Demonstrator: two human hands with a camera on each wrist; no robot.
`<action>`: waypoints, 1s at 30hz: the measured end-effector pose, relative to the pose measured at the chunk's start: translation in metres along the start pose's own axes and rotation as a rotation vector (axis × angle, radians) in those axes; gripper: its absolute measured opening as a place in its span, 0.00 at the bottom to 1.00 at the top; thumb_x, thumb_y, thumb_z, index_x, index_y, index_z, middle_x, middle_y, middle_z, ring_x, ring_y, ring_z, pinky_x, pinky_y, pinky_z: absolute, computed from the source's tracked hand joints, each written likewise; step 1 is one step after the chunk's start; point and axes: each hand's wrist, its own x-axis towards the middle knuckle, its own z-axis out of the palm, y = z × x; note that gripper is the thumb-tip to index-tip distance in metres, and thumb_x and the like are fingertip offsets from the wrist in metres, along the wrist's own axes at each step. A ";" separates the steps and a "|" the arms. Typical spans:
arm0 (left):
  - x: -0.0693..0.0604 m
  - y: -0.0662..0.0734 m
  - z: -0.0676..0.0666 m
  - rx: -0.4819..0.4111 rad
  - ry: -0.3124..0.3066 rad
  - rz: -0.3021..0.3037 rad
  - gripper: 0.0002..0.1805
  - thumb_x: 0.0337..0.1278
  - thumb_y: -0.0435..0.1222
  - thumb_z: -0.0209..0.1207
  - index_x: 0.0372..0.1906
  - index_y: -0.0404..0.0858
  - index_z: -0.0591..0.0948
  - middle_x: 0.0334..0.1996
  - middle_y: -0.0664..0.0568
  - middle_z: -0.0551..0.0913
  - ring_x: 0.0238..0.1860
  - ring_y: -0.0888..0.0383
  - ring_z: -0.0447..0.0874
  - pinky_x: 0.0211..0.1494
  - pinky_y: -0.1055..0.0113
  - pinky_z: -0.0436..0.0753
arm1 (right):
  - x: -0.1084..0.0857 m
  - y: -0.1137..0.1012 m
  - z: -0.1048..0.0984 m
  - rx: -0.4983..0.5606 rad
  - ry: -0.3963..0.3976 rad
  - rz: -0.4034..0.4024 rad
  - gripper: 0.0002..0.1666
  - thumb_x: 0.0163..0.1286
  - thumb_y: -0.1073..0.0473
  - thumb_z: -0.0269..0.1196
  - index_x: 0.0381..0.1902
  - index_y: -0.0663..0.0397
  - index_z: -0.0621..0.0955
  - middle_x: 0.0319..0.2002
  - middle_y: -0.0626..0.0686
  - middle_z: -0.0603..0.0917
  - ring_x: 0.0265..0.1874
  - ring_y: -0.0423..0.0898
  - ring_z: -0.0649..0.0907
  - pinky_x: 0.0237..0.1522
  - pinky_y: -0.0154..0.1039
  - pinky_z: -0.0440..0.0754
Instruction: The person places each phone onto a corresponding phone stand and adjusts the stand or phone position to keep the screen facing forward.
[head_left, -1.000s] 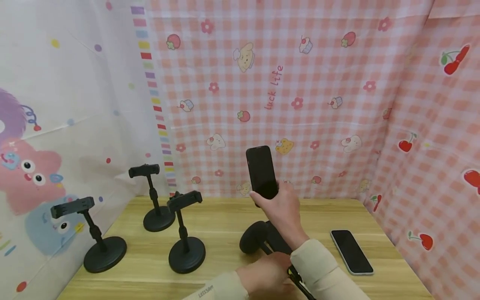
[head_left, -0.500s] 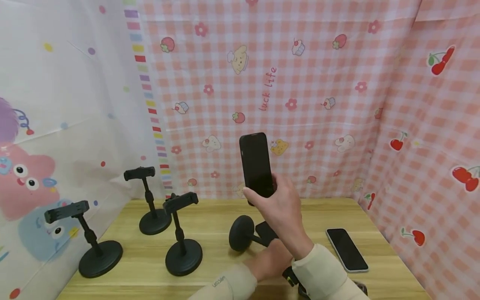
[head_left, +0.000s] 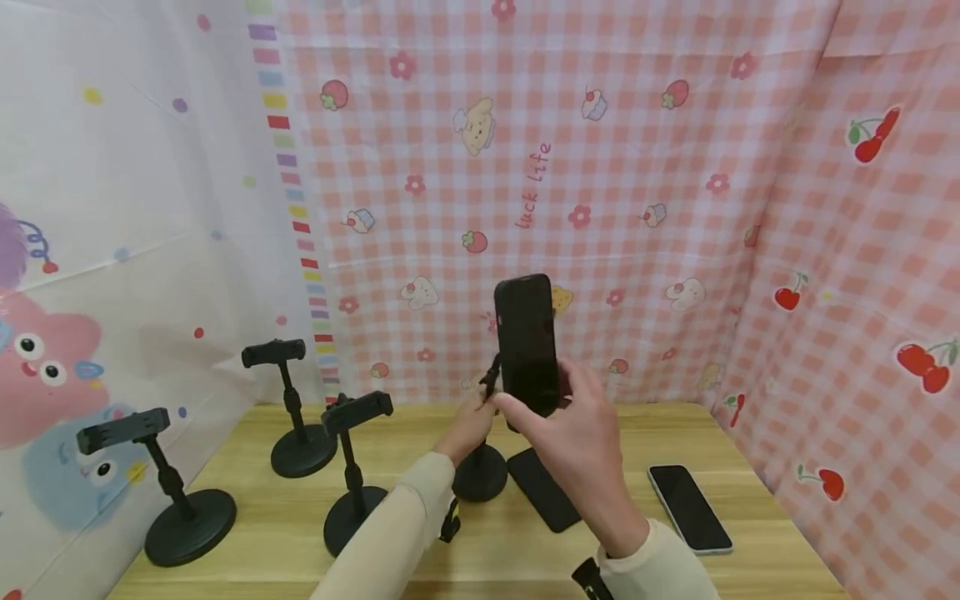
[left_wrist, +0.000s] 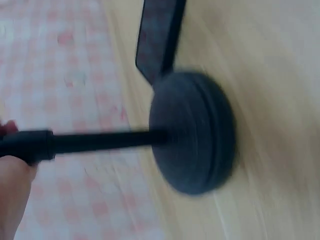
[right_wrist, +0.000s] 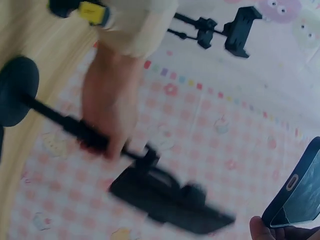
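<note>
Near the middle of the head view, my left hand (head_left: 471, 425) grips the stem of a black phone stand (head_left: 480, 473). The stand is roughly upright, its round base down; I cannot tell if it touches the table. In the left wrist view the stem (left_wrist: 100, 141) and base show blurred. My right hand (head_left: 585, 442) holds a black smartphone (head_left: 527, 342) upright, thumb at its lower left edge. The phone hides the stand's top in the head view. That clamp head (right_wrist: 165, 200) shows in the right wrist view, apart from the phone.
Three more black phone stands (head_left: 191, 525) stand at the left of the wooden table (head_left: 510, 567). A dark phone (head_left: 543, 490) lies behind my right forearm, and a white-edged phone (head_left: 690, 508) lies to the right. Patterned cloth (head_left: 600, 167) hangs around the table.
My left hand has moved up and forward, turning the stand from tilted, base to the left, to roughly upright behind the held phone. The right hand keeps the phone upright and has shifted slightly.
</note>
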 end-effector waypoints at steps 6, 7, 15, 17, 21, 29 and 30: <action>0.006 -0.006 -0.021 0.171 0.045 0.018 0.15 0.79 0.39 0.44 0.41 0.32 0.74 0.30 0.46 0.73 0.29 0.52 0.70 0.37 0.58 0.70 | -0.006 0.030 -0.012 -0.031 0.024 0.140 0.40 0.55 0.35 0.73 0.59 0.49 0.78 0.46 0.52 0.77 0.42 0.48 0.78 0.41 0.45 0.76; 0.006 -0.006 -0.023 0.229 0.059 0.022 0.13 0.78 0.37 0.46 0.41 0.32 0.76 0.28 0.47 0.74 0.27 0.54 0.70 0.34 0.59 0.71 | -0.006 0.034 -0.014 -0.043 0.025 0.160 0.41 0.55 0.33 0.73 0.59 0.49 0.78 0.46 0.53 0.77 0.41 0.48 0.78 0.41 0.45 0.76; 0.002 -0.004 -0.032 0.417 0.154 0.073 0.07 0.74 0.32 0.52 0.47 0.32 0.78 0.36 0.41 0.83 0.31 0.52 0.82 0.35 0.56 0.81 | -0.012 0.058 -0.011 -0.105 0.003 0.250 0.48 0.51 0.25 0.69 0.58 0.52 0.78 0.44 0.56 0.76 0.41 0.51 0.77 0.42 0.46 0.73; 0.000 -0.006 -0.031 0.425 0.154 0.083 0.08 0.73 0.31 0.53 0.49 0.32 0.78 0.36 0.41 0.84 0.32 0.51 0.82 0.36 0.55 0.81 | -0.015 0.061 -0.006 -0.112 0.006 0.239 0.46 0.51 0.26 0.70 0.56 0.53 0.79 0.43 0.56 0.77 0.41 0.51 0.77 0.41 0.46 0.74; -0.016 -0.004 -0.030 0.482 0.139 0.074 0.24 0.71 0.33 0.56 0.67 0.31 0.69 0.54 0.36 0.79 0.51 0.44 0.82 0.52 0.51 0.80 | -0.024 0.060 0.004 -0.110 0.026 0.187 0.41 0.51 0.34 0.75 0.54 0.54 0.80 0.41 0.55 0.77 0.39 0.50 0.76 0.40 0.46 0.73; -0.127 0.025 -0.061 0.668 0.195 0.376 0.13 0.69 0.41 0.60 0.54 0.42 0.81 0.48 0.53 0.83 0.48 0.58 0.82 0.47 0.62 0.82 | -0.039 0.032 0.045 -0.029 -0.044 0.035 0.41 0.50 0.40 0.78 0.57 0.54 0.80 0.42 0.50 0.78 0.38 0.45 0.77 0.38 0.44 0.76; -0.140 0.027 -0.067 0.671 0.250 0.478 0.09 0.69 0.42 0.60 0.47 0.42 0.83 0.42 0.56 0.84 0.41 0.61 0.83 0.42 0.65 0.82 | -0.041 0.027 0.052 -0.026 -0.068 0.030 0.41 0.51 0.39 0.78 0.57 0.53 0.79 0.42 0.49 0.78 0.37 0.44 0.77 0.38 0.43 0.76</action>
